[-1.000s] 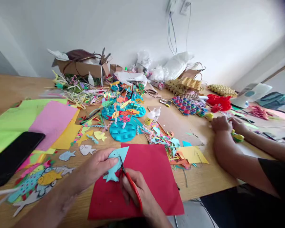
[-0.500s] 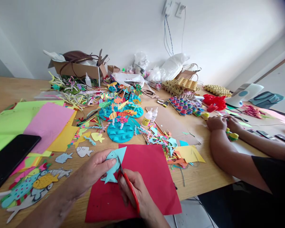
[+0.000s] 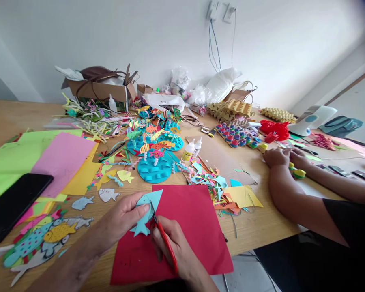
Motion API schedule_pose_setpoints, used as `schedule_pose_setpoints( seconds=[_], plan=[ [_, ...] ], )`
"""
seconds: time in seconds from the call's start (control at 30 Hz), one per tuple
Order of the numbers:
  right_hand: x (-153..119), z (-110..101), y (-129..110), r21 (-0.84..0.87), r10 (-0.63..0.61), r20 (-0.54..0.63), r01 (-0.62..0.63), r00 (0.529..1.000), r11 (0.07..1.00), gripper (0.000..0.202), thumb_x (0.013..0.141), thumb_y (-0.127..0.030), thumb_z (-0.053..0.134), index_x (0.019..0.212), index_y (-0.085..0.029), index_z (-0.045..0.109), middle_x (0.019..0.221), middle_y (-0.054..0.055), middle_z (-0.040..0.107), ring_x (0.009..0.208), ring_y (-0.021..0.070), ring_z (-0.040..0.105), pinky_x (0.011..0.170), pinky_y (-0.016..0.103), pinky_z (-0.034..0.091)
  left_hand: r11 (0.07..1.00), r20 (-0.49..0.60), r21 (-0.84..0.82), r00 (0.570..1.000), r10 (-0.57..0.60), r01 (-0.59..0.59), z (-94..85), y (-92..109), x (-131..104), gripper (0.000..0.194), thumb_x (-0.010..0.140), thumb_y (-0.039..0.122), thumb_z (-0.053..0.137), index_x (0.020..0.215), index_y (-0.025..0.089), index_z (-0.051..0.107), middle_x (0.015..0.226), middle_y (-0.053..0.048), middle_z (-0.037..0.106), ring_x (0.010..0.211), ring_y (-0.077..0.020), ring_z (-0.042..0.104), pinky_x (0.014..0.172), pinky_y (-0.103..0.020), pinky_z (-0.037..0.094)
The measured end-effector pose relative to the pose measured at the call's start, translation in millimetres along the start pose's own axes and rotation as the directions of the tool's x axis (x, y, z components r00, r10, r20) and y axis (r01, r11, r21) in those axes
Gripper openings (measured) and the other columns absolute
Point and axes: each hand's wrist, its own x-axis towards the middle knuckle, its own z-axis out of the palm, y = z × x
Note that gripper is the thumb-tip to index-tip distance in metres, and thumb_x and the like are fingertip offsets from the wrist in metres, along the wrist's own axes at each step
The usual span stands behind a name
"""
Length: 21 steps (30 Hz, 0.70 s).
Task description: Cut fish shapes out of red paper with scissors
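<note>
The left hand (image 3: 124, 215) pinches a light blue paper fish (image 3: 142, 224) between thumb and bent fingers, holding it above the far left part of a red sheet (image 3: 197, 235). The right hand (image 3: 172, 239) has its fingers curled around the red handles of a pair of scissors (image 3: 168, 246), whose dark blades meet the blue paper just beside the left thumb; how far apart the blades stand is too small to make out. A white paper fish (image 3: 108, 194) lies near the left hand, beyond the wrist. Paper scraps (image 3: 211, 182) lie beside the sheet's far right corner, and glue bottles (image 3: 188, 151) stand behind them.
</note>
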Motion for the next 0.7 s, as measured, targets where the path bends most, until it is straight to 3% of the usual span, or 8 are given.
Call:
schedule_pose_setpoints(
  seconds=[0.23,0.7],
  plan=[
    [0.1,2.3,-0.3,0.041,0.001,-0.004,-0.001,1.000,0.999,0.055,0.081,-0.067,0.039,0.055,-0.019,0.038,0.046,-0.005,0.036,0.043,0.0079,0.034,0.040,0.019,0.027,0.999,0.022,-0.034,1.000,-0.003,0.003,-0.8,-2.7,-0.5,0.022,0.078,0.040,0.057,0.073,0.019,0.060,0.055,0.004,0.052,0.060,-0.0153,0.053,0.057,-0.024,0.044],
    [-1.4,0.3,3.2,0.089,-0.024,0.039,0.021,0.999,0.996,0.055,0.080,-0.069,0.038,0.059,-0.019,0.040,0.049,-0.004,0.042,0.045,0.0085,0.038,0.044,0.019,0.030,0.999,0.060,-0.035,0.998,0.021,-0.019,-1.5,-2.5,-1.2,0.023,0.079,0.041,0.056,0.074,0.019,0.058,0.055,0.004,0.051,0.058,-0.0149,0.051,0.057,-0.024,0.044]
  ],
)
